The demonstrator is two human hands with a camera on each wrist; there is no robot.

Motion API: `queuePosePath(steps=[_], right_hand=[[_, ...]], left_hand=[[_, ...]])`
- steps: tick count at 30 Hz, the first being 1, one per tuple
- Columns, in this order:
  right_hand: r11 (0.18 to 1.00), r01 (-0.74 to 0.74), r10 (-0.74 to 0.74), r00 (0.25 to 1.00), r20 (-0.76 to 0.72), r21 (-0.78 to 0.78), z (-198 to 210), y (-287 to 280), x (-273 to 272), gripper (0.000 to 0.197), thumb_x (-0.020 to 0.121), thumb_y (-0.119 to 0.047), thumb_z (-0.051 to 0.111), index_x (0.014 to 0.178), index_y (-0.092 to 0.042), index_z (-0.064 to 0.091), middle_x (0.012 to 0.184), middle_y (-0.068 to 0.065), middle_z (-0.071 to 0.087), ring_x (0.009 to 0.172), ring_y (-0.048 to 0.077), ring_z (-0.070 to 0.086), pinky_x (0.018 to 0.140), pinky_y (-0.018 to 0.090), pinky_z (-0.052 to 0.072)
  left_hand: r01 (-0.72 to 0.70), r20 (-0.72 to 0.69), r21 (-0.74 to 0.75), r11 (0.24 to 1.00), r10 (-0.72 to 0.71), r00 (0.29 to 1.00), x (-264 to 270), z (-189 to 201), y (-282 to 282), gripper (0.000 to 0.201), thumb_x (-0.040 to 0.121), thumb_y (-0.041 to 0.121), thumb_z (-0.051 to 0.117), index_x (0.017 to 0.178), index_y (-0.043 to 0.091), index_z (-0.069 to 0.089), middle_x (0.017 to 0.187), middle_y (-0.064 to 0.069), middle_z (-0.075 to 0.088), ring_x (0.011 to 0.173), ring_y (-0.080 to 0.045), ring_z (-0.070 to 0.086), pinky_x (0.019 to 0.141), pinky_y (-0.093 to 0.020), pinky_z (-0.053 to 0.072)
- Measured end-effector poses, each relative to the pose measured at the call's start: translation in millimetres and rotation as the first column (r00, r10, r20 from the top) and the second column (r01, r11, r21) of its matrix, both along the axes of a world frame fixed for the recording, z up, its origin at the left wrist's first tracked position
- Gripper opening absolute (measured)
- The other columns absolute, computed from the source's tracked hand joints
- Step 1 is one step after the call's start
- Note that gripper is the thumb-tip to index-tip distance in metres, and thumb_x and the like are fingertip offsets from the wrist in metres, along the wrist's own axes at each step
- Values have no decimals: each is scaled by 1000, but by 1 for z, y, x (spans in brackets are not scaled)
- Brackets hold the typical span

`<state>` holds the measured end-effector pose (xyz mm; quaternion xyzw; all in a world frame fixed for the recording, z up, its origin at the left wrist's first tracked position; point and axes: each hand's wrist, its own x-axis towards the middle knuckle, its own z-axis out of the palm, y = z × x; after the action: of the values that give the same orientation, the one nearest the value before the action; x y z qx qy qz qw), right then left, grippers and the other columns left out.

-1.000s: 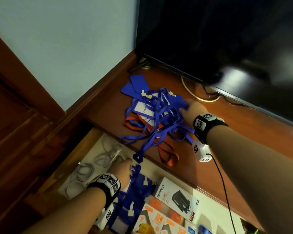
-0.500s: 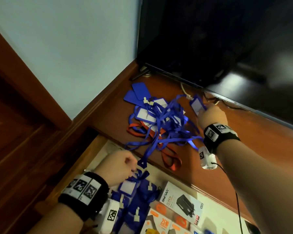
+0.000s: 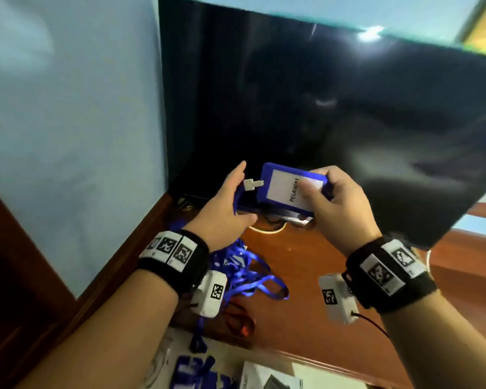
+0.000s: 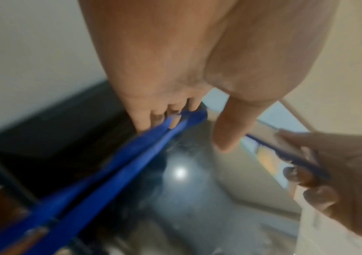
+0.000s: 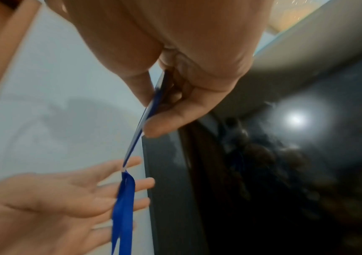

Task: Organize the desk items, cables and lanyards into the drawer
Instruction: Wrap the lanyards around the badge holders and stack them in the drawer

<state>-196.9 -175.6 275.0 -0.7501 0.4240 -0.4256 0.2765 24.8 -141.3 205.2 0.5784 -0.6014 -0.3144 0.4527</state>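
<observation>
Badge holder (image 3: 289, 189), blue with a white "PELAWAT" card, is now up in front of the dark screen (image 3: 348, 122); half a second ago the right hand (image 3: 340, 203) was only lifting it off the worktop (image 3: 306, 304). That hand pinches it, thumb on the card. The left hand (image 3: 225, 211), which has left the drawer (image 3: 222, 372), lies flat-fingered against the strap (image 3: 247, 279), which trails to the lanyard heap below.

Left wrist view: straight fingers (image 4: 154, 117) touch the taut strap, not gripping.

Right wrist view: thumb and fingers (image 5: 167, 124) clamp the holder edge-on. Untangling likely comes next.
</observation>
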Motion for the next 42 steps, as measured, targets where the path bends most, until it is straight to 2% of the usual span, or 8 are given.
queuePosePath(steps=[4,7,13,17,27,32,36,42], right_hand=[[998,-13,-3,965,262,59,45,20,-19,14,101,-28,64,102,-15,60,84,10,72,57,28,70,48,40,58],[998,70,-61,924,378,-10,68,21,-41,18,102,-26,63,104,-9,58,84,10,72,56,27,69,50,42,59],[906,335,-327,942,72,-258,55,12,-79,8,99,-31,66,97,-23,63,73,-6,66,60,3,64,55,25,53],[990,-141,129,957,-260,-28,-1,37,-63,5,98,-28,69,93,-29,66,73,-9,69,63,4,66,62,21,50],[972,-228,117,696,708,64,18,70,-53,15,96,-17,63,100,-3,58,78,29,67,61,36,68,52,36,54],[946,299,-247,917,313,-128,-8,25,-75,18,96,-24,70,81,-28,61,74,-3,68,72,0,66,69,30,51],[999,-26,33,983,-180,39,-56,39,-64,12,92,-27,75,83,-30,67,74,-12,69,71,-6,62,69,21,44],[881,-404,266,852,450,245,-44,85,-37,17,90,-22,75,97,-7,72,88,14,73,76,20,65,65,29,53]], left_hand=[[69,-169,-130,989,-91,981,-36,40,-8,32,103,29,60,133,22,52,102,2,74,94,-13,71,97,-37,53],[76,-123,-163,984,-97,988,-51,53,5,27,105,44,50,112,20,60,63,8,49,59,-15,48,67,-45,53],[253,509,-306,918,-66,858,-66,102,62,34,108,47,41,91,22,59,73,12,62,71,-4,59,68,-30,45],[274,630,-485,831,115,768,-64,160,57,36,103,48,53,77,24,57,68,5,54,66,-10,53,64,-32,42],[117,450,-38,992,-88,889,-27,79,12,58,103,58,42,66,19,63,57,2,56,54,-15,54,61,-40,50],[285,394,-95,954,-227,891,-53,44,88,49,106,58,38,74,26,58,60,13,55,55,-4,51,60,-29,43],[340,536,-322,884,-126,835,-54,70,96,34,107,41,51,76,30,57,67,13,56,66,-5,58,65,-25,45],[112,499,-175,978,-10,867,-8,71,50,37,102,50,56,72,31,63,67,12,64,63,-3,59,67,-35,48]])
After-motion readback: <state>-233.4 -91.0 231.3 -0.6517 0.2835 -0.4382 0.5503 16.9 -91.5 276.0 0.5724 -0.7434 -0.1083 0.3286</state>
